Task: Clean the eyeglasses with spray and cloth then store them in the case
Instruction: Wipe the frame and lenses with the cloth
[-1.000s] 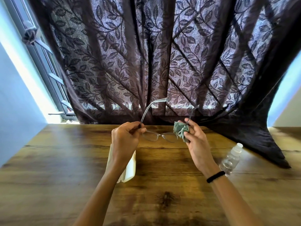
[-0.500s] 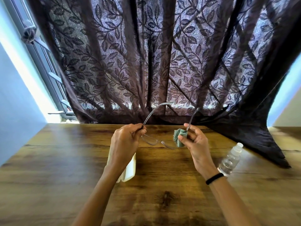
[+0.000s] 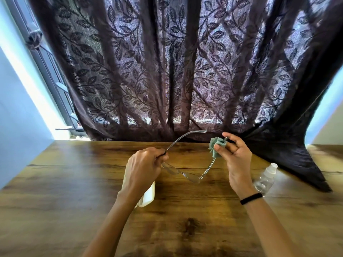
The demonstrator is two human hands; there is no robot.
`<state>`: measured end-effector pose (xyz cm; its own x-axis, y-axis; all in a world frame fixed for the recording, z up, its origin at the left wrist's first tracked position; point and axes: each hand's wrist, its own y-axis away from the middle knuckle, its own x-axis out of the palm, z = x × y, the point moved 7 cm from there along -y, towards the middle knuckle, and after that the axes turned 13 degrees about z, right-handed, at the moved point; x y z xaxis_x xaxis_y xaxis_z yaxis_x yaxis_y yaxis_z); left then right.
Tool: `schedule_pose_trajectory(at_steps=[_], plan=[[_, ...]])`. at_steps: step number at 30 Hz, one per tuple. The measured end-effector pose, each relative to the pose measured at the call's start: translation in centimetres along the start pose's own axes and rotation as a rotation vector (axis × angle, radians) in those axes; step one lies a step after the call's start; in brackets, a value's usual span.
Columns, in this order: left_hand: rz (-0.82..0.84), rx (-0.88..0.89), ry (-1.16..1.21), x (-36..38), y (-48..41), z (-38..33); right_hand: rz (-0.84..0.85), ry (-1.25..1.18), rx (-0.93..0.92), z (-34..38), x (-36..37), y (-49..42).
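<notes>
One pair of eyeglasses (image 3: 185, 174) is held over the table (image 3: 74, 182) in the middle of the frame. Its two arms are unfolded and point away toward the curtain (image 3: 167, 71). Two bare hands hold it. The left hand (image 3: 143, 167) grips the frame where one arm joins the lens, its fingers (image 3: 159, 158) curled together around it. The right hand (image 3: 235, 160) pinches one small green cloth (image 3: 217, 145) around the other arm near its tip, fingers (image 3: 220, 153) pressed onto the cloth.

One white case (image 3: 148, 193) lies on the table under the left wrist, partly hidden; whether it is open cannot be told. One clear spray bottle (image 3: 265, 178) with a white cap sits on the table at the right, just beside the right wrist, which wears one black band (image 3: 251, 198). One dark leaf-patterned curtain fills the upper frame, with a window frame (image 3: 46, 58) at upper left.
</notes>
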<state>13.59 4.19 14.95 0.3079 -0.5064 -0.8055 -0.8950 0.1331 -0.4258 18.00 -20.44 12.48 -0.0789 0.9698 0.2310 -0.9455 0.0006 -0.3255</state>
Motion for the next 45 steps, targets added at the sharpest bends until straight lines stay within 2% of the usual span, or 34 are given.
schedule_pose_trajectory(at_steps=[9,14,17,23,26,29,31,35,38,41,45], plan=[[0.013,0.006,-0.060,0.2,0.3,-0.2,-0.004,0.205,-0.258,3.7,0.4,0.6],[0.007,-0.072,-0.018,0.4,0.7,0.6,-0.006,0.218,-0.249,3.9,0.1,0.4],[-0.026,-0.099,-0.009,0.1,0.5,0.6,-0.084,0.107,-0.239,3.4,-0.7,0.8],[-0.004,-0.099,0.002,0.2,0.4,0.4,-0.120,0.123,-0.323,5.5,-0.2,1.1],[0.013,-0.098,-0.003,0.2,0.1,-0.2,-0.089,0.322,-0.489,7.7,1.6,2.2],[0.005,-0.091,0.021,0.0,-0.3,-1.1,0.090,0.667,-0.701,8.8,5.6,3.3],[0.017,-0.094,0.046,0.0,-0.5,-1.8,0.228,0.895,-0.753,8.2,8.3,3.6],[0.046,-0.053,0.026,-0.2,-0.6,-2.9,0.406,1.207,-0.775,6.3,11.5,3.9],[0.048,-0.018,0.001,-0.5,-0.5,-3.0,0.521,1.305,-0.727,4.7,12.2,3.7],[0.050,-0.017,0.008,-0.5,-0.3,-2.7,0.565,1.401,-0.681,4.0,12.2,3.5],[0.041,-0.009,0.003,-0.2,-0.3,-2.9,0.543,1.501,-0.656,4.0,11.8,3.3]])
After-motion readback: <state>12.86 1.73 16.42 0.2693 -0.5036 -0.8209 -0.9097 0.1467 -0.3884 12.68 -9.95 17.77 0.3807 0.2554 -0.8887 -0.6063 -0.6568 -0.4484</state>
